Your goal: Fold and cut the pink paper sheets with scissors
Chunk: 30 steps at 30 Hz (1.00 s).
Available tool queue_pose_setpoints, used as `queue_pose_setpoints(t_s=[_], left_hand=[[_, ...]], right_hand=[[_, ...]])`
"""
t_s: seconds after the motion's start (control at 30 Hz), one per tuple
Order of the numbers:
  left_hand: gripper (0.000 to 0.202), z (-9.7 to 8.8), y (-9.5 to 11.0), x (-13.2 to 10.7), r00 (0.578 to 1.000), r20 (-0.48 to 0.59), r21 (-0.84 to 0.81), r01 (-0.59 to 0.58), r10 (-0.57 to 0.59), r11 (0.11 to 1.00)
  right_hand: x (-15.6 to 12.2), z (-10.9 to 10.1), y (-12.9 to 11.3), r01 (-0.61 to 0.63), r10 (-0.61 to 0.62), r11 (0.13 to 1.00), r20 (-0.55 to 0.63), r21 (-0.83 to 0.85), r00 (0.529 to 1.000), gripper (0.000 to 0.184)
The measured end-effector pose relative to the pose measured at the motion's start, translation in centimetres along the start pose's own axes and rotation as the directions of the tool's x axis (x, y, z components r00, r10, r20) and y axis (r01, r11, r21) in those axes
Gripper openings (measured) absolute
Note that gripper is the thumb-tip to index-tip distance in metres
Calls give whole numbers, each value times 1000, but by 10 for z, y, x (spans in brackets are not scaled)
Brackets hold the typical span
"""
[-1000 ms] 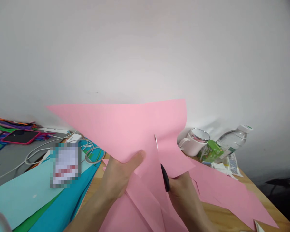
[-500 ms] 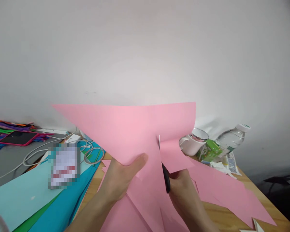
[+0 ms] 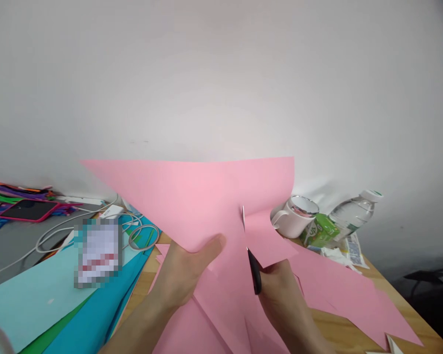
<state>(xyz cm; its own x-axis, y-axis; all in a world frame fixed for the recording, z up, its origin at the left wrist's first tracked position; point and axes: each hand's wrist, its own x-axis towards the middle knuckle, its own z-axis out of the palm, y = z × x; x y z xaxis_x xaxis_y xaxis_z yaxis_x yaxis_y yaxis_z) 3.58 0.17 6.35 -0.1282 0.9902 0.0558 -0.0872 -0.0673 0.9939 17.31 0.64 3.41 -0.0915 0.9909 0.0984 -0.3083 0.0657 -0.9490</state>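
A large sheet of pink paper point(image 3: 177, 196) is held up in front of me, its right part curling beside a cut. My left hand point(image 3: 192, 268) grips the sheet's lower edge, thumb on the near face and fingers hidden behind. Scissors point(image 3: 254, 270) with a black handle are in my right hand point(image 3: 280, 285); their blades sit in the cut, and one silvery blade tip shows against the paper. A narrower flap of the sheet hangs just above my right knuckles. More pink paper point(image 3: 339, 285) lies on the wooden table under and to the right of my hands.
On the right stand a pink mug point(image 3: 293, 219), a green box point(image 3: 321, 230) and a clear bottle point(image 3: 354, 211). Blue and green sheets point(image 3: 33, 305), a white cable point(image 3: 46, 238), a phone point(image 3: 29, 210) and coloured pipe cleaners point(image 3: 15, 191) lie left. A wall point(image 3: 221, 88) rises behind.
The sheet's right edge has shifted slightly left, showing more of the mug. The flap near my right hand has dipped a little. Both hands stay nearly in place.
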Motion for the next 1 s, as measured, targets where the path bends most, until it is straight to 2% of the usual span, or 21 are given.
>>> queue_pose_setpoints(t_s=[0.13,0.3,0.5,0.6,0.73,0.9,1.0], left_hand=[[55,0,0,0,1000,-24,-1,11,-11,1000],[51,1,1,0,1000,-10,-12,28,-28,1000],[57,1,3,-1,1000,-17,-43,23,-24,999],[57,2,2,0,1000,-14,-38,21,-21,999],[60,3,2,0,1000,-23,-44,6,-7,999],[61,3,1,0,999,-48,-48,15,-17,999],[58,2,1,1,999,-30,-31,14,-15,999]], right_hand=[[-1,0,1,-10,1,993,-75,-115,997,28],[-2,-3,2,-25,-23,961,-173,-275,985,23],[-1,-4,3,-21,-26,958,-158,-286,987,20],[-1,-4,4,-21,-15,968,-144,-250,989,23],[-1,-2,1,-23,-6,974,-129,-227,992,37],[-1,-1,0,15,-64,964,-176,-265,982,43],[-1,-1,0,27,-67,969,-153,-247,986,48]])
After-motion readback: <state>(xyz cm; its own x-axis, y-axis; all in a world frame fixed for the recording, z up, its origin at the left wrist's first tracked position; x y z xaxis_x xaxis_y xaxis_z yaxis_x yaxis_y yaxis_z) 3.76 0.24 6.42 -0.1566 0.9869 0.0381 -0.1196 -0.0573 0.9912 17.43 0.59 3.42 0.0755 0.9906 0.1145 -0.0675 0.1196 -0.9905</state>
